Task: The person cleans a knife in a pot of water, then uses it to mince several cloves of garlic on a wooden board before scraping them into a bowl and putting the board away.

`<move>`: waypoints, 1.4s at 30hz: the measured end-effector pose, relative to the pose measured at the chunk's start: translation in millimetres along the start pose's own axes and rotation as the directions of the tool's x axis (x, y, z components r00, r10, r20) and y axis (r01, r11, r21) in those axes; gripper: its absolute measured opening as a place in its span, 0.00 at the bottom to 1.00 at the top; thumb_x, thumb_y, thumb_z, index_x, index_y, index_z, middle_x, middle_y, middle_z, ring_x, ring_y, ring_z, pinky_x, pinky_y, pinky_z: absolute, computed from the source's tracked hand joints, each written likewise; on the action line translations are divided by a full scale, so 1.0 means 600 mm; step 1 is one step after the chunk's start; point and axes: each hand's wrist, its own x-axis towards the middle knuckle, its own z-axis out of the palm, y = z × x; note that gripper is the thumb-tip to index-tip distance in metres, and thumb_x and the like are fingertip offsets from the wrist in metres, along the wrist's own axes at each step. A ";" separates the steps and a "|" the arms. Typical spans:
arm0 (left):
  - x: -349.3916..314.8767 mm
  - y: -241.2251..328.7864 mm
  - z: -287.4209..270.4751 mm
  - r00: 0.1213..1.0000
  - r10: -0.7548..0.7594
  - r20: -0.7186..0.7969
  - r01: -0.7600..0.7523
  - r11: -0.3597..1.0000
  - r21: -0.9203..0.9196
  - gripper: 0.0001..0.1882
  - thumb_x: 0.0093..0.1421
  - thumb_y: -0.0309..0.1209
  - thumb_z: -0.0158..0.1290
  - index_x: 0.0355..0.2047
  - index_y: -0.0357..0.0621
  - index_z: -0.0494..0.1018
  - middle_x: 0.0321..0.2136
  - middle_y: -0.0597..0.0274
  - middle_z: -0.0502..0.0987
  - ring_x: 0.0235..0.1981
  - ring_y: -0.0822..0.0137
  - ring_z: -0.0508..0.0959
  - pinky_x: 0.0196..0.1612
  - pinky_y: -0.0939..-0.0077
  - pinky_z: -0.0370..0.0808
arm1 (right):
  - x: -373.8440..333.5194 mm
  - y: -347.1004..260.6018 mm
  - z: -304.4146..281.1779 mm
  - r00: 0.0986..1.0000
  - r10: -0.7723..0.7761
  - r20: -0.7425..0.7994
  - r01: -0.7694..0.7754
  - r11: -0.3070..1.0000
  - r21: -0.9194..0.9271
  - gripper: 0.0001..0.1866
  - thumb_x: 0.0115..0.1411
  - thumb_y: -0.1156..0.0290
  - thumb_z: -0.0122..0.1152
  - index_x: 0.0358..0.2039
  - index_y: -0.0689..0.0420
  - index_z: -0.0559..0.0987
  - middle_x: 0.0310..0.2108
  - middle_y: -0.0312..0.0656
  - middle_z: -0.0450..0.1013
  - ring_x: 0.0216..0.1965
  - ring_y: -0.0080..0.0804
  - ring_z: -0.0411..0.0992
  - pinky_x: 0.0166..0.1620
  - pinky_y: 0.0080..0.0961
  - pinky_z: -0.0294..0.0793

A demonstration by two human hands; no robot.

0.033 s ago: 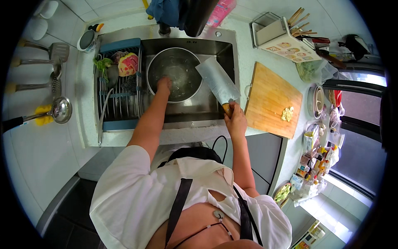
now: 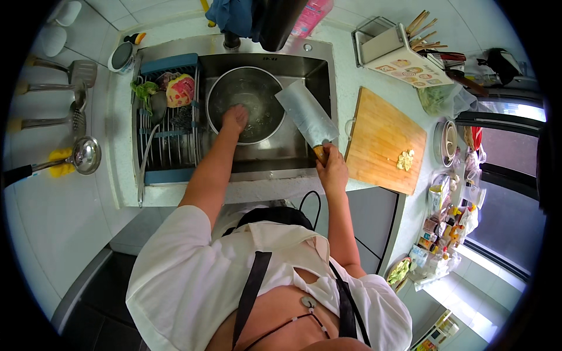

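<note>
My right hand (image 2: 332,169) is closed round the wooden handle of a cleaver (image 2: 307,111). Its broad, wet-looking blade slants up and left over the right side of the sink, with its far corner by the rim of a round metal bowl (image 2: 209,115). The bowl stands in the sink basin and holds water with ripples and bubbles. My left hand (image 2: 235,119) reaches down into it over the near rim; its fingers are at or under the water, too unclear to read. Beside the sink on the right lies a wooden cutting board (image 2: 380,131) bearing a small heap of pale yellow slices (image 2: 405,159).
A blue-ended dish rack (image 2: 171,176) fills the sink's left side, holding greens (image 2: 144,93), a pink-and-yellow item (image 2: 180,91) and a long-handled ladle (image 2: 146,158). The black faucet (image 2: 281,26) overhangs the back. A chopstick holder (image 2: 389,50) stands behind the board; bottles (image 2: 448,225) crowd the right counter.
My left hand has shifted slightly within the bowl, its fingers showing further right, and the water's ripples differ. My right hand and the cleaver have stayed nearly still.
</note>
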 end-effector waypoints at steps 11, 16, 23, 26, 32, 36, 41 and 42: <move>-0.240 -0.029 0.145 0.648 -0.231 0.725 0.207 0.970 0.124 0.27 0.64 0.44 0.39 0.55 0.35 0.59 0.57 0.52 0.60 0.58 0.56 0.59 0.60 0.62 0.57 | 0.015 -0.023 0.001 0.995 -0.078 0.059 0.077 0.997 0.012 0.23 0.43 0.76 0.64 0.41 0.52 0.69 0.37 0.40 0.73 0.38 0.43 0.71 0.39 0.34 0.71; -0.157 -0.004 0.087 0.891 -0.062 0.449 0.083 0.996 -0.028 0.23 0.61 0.42 0.45 0.51 0.40 0.65 0.52 0.56 0.65 0.54 0.58 0.64 0.58 0.63 0.59 | 0.009 -0.028 -0.008 0.996 -0.063 0.062 0.062 0.998 0.022 0.22 0.43 0.76 0.64 0.41 0.53 0.70 0.37 0.40 0.73 0.38 0.42 0.71 0.38 0.34 0.71; 0.016 0.007 -0.005 0.925 0.353 -0.142 -0.267 0.868 0.420 0.15 0.58 0.36 0.49 0.43 0.43 0.70 0.40 0.55 0.72 0.43 0.63 0.72 0.45 0.71 0.67 | 0.002 -0.031 -0.010 0.999 -0.032 0.043 0.033 0.999 -0.005 0.22 0.43 0.76 0.64 0.41 0.52 0.70 0.36 0.40 0.72 0.38 0.42 0.71 0.38 0.35 0.70; 0.062 -0.008 -0.037 0.961 0.177 -0.215 -0.109 0.950 0.293 0.14 0.58 0.36 0.50 0.41 0.42 0.71 0.38 0.53 0.74 0.40 0.63 0.74 0.41 0.73 0.71 | -0.002 -0.030 -0.003 0.998 -0.053 0.026 0.053 0.999 0.010 0.23 0.41 0.77 0.64 0.40 0.53 0.70 0.35 0.40 0.72 0.38 0.41 0.70 0.39 0.35 0.70; -0.130 -0.001 0.073 0.869 -0.138 0.475 0.170 0.985 -0.023 0.14 0.59 0.32 0.49 0.41 0.33 0.69 0.39 0.52 0.74 0.42 0.59 0.74 0.49 0.67 0.70 | -0.004 -0.022 0.007 0.998 -0.036 0.053 0.035 0.999 0.023 0.23 0.41 0.76 0.64 0.41 0.52 0.70 0.36 0.40 0.72 0.39 0.41 0.70 0.40 0.35 0.70; -0.207 -0.038 0.116 0.412 -0.045 0.910 -0.777 0.505 0.377 0.16 0.60 0.33 0.46 0.47 0.39 0.69 0.45 0.53 0.73 0.49 0.63 0.71 0.53 0.62 0.65 | 0.006 -0.038 0.004 0.995 -0.075 0.063 0.074 0.997 0.022 0.23 0.41 0.77 0.64 0.41 0.52 0.70 0.36 0.41 0.72 0.39 0.41 0.70 0.39 0.36 0.70; -0.235 -0.021 0.127 0.123 -0.164 0.979 -0.952 -0.298 0.069 0.21 0.60 0.35 0.42 0.54 0.47 0.64 0.55 0.58 0.64 0.59 0.64 0.60 0.61 0.59 0.51 | 0.013 -0.052 -0.005 0.995 -0.098 0.032 0.099 0.995 -0.005 0.24 0.40 0.77 0.64 0.40 0.51 0.71 0.33 0.41 0.72 0.37 0.41 0.71 0.37 0.35 0.71; -0.229 -0.020 0.124 0.110 -0.156 0.982 -0.933 -0.358 0.048 0.22 0.60 0.36 0.42 0.55 0.47 0.63 0.57 0.59 0.61 0.60 0.65 0.58 0.62 0.59 0.49 | 0.012 -0.054 -0.007 0.993 -0.117 0.015 0.117 0.993 -0.004 0.23 0.40 0.77 0.64 0.40 0.51 0.71 0.33 0.41 0.72 0.36 0.41 0.71 0.37 0.35 0.71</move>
